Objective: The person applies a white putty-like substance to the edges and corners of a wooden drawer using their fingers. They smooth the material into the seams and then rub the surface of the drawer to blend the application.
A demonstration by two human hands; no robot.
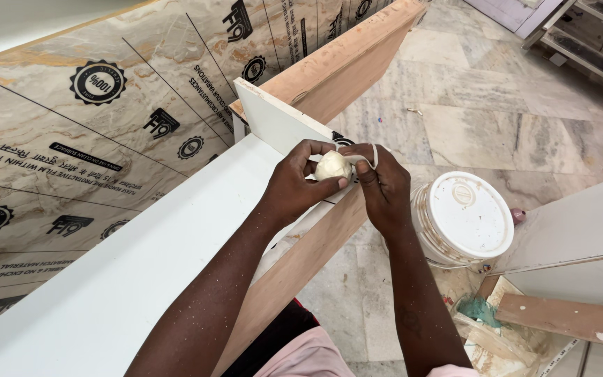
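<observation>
My left hand (300,180) and my right hand (384,187) meet over the top edge of a white laminated board (141,258). Both close around a small cream-coloured lump (332,166), like putty or a wad, held between the fingertips. A thin white strip curls around my right fingers. The lump sits just above the corner where the white board meets a short white upright panel (273,119). Part of the lump is hidden by my fingers.
A plywood board (343,66) runs away to the upper right. A large panel with printed protective film (85,132) fills the left. On the marble floor (483,112) stand a white lidded bucket (467,216), wood offcuts (567,318) and another white panel (581,223).
</observation>
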